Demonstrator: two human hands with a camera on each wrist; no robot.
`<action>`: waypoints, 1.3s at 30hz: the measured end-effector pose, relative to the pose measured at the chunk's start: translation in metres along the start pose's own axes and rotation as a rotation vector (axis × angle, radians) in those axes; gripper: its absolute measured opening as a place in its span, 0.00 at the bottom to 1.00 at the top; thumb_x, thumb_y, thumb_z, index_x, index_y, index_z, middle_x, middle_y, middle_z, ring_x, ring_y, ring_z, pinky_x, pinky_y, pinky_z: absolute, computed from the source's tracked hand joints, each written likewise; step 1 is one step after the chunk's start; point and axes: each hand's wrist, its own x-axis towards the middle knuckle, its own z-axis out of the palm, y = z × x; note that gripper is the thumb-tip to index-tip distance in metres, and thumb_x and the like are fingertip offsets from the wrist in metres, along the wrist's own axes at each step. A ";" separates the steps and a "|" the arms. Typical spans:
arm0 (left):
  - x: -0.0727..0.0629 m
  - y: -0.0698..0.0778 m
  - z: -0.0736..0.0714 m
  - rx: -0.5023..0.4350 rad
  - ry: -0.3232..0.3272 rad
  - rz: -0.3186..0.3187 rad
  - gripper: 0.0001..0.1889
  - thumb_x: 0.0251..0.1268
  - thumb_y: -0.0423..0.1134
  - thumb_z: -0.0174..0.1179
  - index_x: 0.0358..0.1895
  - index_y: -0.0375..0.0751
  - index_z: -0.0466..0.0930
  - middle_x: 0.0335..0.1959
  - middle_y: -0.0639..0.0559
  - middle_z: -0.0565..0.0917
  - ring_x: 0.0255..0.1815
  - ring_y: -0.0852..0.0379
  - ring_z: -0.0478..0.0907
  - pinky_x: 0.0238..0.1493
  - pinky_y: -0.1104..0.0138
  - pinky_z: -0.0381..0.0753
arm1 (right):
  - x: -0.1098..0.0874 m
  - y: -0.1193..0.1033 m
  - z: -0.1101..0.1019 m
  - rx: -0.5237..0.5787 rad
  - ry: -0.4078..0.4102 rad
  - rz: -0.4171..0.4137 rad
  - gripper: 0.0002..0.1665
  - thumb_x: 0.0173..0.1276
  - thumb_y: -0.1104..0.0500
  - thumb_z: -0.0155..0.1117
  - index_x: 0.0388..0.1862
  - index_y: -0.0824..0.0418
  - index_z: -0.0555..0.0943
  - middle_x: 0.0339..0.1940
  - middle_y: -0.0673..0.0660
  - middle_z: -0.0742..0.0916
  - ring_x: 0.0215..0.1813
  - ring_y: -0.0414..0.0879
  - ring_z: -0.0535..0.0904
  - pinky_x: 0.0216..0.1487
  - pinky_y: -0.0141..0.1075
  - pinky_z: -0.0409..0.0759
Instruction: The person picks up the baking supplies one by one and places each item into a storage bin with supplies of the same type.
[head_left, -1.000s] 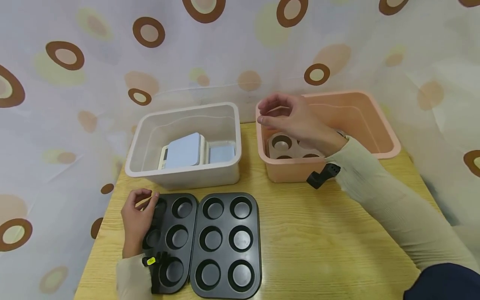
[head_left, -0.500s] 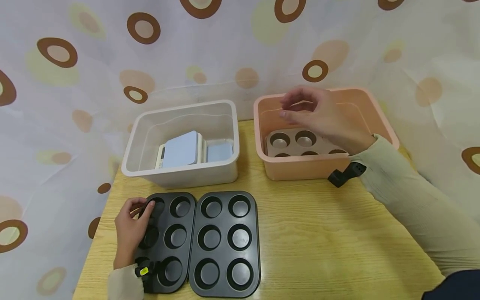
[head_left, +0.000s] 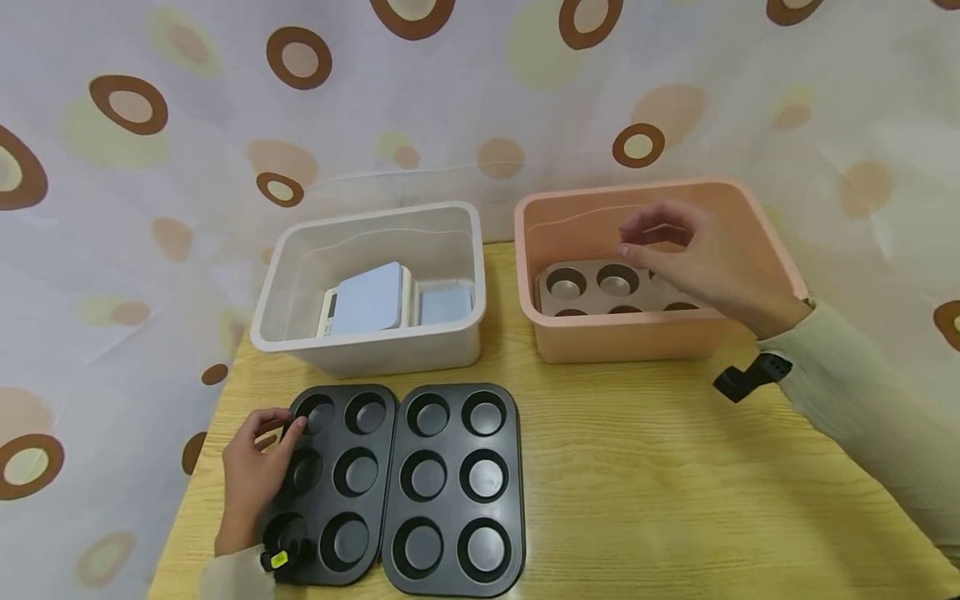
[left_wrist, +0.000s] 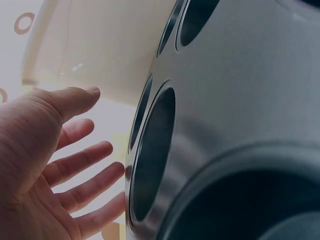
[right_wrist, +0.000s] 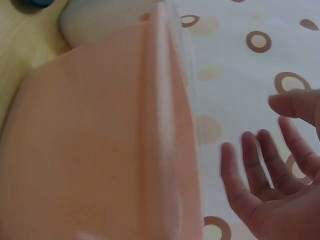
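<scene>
Two dark six-cup muffin tins lie side by side on the table. At the outer edge of the left muffin tin (head_left: 330, 475) is my left hand (head_left: 255, 467), its fingers loosely bent and, in the left wrist view, apart from one another with nothing held. The right muffin tin (head_left: 453, 517) lies against the left one. My right hand (head_left: 690, 258) hovers over the pink bin (head_left: 622, 340), fingers relaxed and holding nothing. A light brown muffin tin (head_left: 592, 287) lies inside that bin, partly hidden by the front wall and my hand.
Left of the pink bin stands a white bin (head_left: 390, 354). It holds a kitchen scale (head_left: 367, 300) with a pale blue top and another flat pale blue item (head_left: 446, 304). A patterned sheet (head_left: 435, 100) hangs behind the wooden table (head_left: 637, 483).
My right hand has moved rightward over the pink bin, uncovering more of the brown tin. My left hand has shifted slightly left and down along the left tin's edge.
</scene>
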 end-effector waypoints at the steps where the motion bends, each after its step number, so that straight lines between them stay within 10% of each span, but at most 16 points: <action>1: 0.000 -0.001 0.001 -0.003 -0.002 0.002 0.18 0.74 0.41 0.73 0.59 0.35 0.85 0.57 0.37 0.88 0.53 0.70 0.80 0.52 0.89 0.73 | -0.003 0.004 -0.001 0.005 0.016 -0.005 0.15 0.78 0.50 0.73 0.58 0.52 0.86 0.54 0.45 0.90 0.58 0.37 0.87 0.50 0.24 0.84; 11: -0.001 -0.005 -0.004 0.012 -0.073 -0.003 0.22 0.74 0.39 0.72 0.64 0.32 0.80 0.66 0.33 0.82 0.65 0.29 0.84 0.47 0.93 0.69 | -0.028 0.031 -0.015 0.065 0.087 -0.039 0.13 0.76 0.62 0.73 0.56 0.61 0.85 0.51 0.45 0.87 0.54 0.35 0.86 0.52 0.21 0.81; 19: -0.008 -0.015 -0.007 0.095 -0.144 0.016 0.27 0.73 0.35 0.71 0.71 0.33 0.76 0.69 0.30 0.79 0.59 0.28 0.86 0.51 0.62 0.93 | -0.048 0.038 -0.033 0.029 0.097 -0.012 0.17 0.77 0.63 0.72 0.62 0.59 0.85 0.55 0.43 0.90 0.54 0.30 0.88 0.49 0.20 0.84; 26: -0.018 -0.024 -0.015 0.105 -0.206 -0.019 0.27 0.74 0.34 0.70 0.72 0.36 0.76 0.67 0.29 0.82 0.57 0.29 0.87 0.40 0.80 0.80 | -0.061 0.048 -0.050 0.001 0.151 -0.016 0.33 0.76 0.64 0.72 0.78 0.53 0.79 0.64 0.36 0.87 0.59 0.27 0.85 0.55 0.15 0.81; 39: -0.024 -0.042 -0.040 0.035 -0.454 -0.056 0.32 0.73 0.28 0.67 0.79 0.40 0.73 0.65 0.28 0.83 0.53 0.44 0.87 0.42 0.66 0.91 | -0.090 0.084 -0.065 0.010 0.385 0.010 0.33 0.76 0.68 0.71 0.78 0.58 0.79 0.70 0.36 0.80 0.74 0.27 0.75 0.67 0.14 0.74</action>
